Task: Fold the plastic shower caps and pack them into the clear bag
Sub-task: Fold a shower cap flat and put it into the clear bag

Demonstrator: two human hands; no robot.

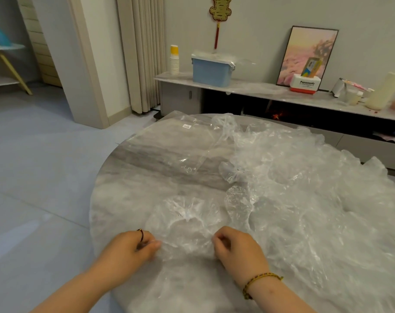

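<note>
Both hands at the near edge of the round marble surface. Left hand pinches one side of a clear shower cap, right hand pinches the other, cap spread flat btwn them. Clear bag lies flat further back, left of the loose cap pile.

Premises: a domestic living room. A low media cabinet runs along the wall, bearing a framed picture, a blue storage box and a stack of paper cups; a red and gold ornament hangs above it; pleated curtains fall to a tiled floor; a round marble-patterned table stands in front.
</note>
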